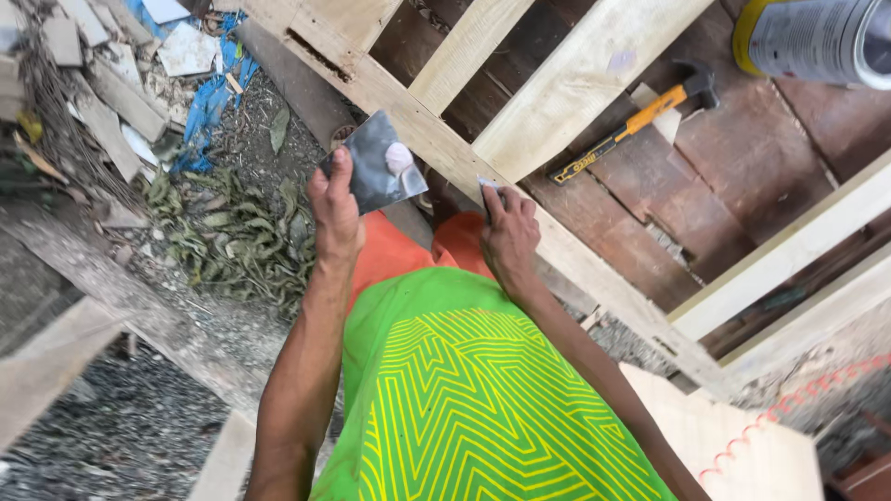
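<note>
My left hand (334, 211) holds up a flat dark grey plate (376, 169) with a small pale lump of filler (398, 158) on it. My right hand (508, 237) pinches a small thin blade or scraper (486, 186) and presses its tip against the long pale wooden beam (436, 139) of a timber frame. Both hands are close together, just above my green patterned shirt and orange shorts.
A hammer (633, 123) with an orange and black handle lies on reddish boards beyond the frame. A large can (817, 37) sits at the top right. Rubble, dry leaves and blue plastic scraps (209, 111) cover the ground on the left. More pale beams cross at the right.
</note>
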